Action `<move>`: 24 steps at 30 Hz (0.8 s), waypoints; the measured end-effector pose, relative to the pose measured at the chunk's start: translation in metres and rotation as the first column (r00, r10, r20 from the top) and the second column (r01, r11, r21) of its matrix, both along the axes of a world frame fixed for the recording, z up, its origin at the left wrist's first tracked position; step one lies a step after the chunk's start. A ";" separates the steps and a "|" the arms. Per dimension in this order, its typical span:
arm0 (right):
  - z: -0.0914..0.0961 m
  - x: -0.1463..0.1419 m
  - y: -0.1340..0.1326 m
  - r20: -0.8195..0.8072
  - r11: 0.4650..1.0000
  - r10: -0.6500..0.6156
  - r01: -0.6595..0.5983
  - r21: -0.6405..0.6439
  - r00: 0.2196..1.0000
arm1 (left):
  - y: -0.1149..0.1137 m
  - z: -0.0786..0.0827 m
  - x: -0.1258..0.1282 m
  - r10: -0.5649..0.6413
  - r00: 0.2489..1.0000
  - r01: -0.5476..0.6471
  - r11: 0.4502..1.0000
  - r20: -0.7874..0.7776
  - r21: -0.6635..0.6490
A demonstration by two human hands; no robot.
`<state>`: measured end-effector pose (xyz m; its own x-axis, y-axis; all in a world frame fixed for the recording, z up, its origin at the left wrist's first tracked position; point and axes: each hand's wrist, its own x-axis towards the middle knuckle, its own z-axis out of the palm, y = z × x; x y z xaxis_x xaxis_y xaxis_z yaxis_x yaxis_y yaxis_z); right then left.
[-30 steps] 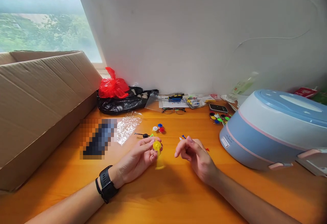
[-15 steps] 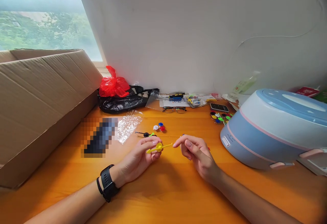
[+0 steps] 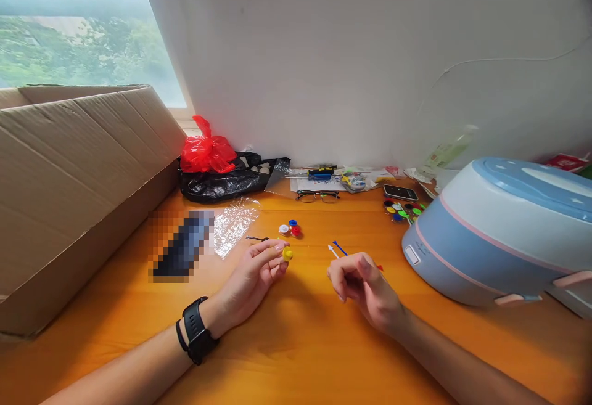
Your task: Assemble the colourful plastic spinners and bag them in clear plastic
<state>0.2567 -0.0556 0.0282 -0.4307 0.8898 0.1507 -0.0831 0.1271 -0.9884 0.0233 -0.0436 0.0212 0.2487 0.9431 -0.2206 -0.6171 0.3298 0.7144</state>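
- Grip of the left hand point(image 3: 252, 275): thumb and fingertips are pinched shut on a small yellow piece point(image 3: 287, 253), held just above the worktop point(image 3: 296, 343). A black watch point(image 3: 197, 336) sits on that wrist.
- Right hand point(image 3: 365, 282), a short way right of that grip and apart from it: the fingers are curled inward. Whether its grip holds anything cannot be told.
- Just past the right hand's knuckles: a white stick point(image 3: 332, 249) and a blue stick point(image 3: 340, 248) lie on the worktop, with a red bit point(image 3: 379, 267) at the hand's far side.
- Just beyond the left grip: white, blue and red caps point(image 3: 289, 229) in a cluster, and a thin black pin point(image 3: 256, 238) to their left.
- Farther left of that grip: crinkled clear plastic point(image 3: 231, 223), then a large cardboard box point(image 3: 69, 171).
- Far beyond both grips, by the wall: glasses point(image 3: 317, 195), a phone point(image 3: 399, 192), coloured discs point(image 3: 402, 211), and a black bag point(image 3: 222, 186) with a red bag point(image 3: 206, 152) on it.
- Well to the right of the right hand: a blue-and-white appliance point(image 3: 499, 238).
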 end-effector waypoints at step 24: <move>-0.007 -0.004 0.011 -0.017 0.952 -0.306 0.306 -0.026 0.952 | -0.002 -0.001 0.000 -0.066 0.998 0.066 0.998 -0.008 0.010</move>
<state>0.2532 -0.0451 0.0211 -0.1343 0.9817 0.1348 -0.0642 0.1271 -0.9898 0.0233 -0.0455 0.0205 0.3091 0.9268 -0.2132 -0.5885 0.3624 0.7227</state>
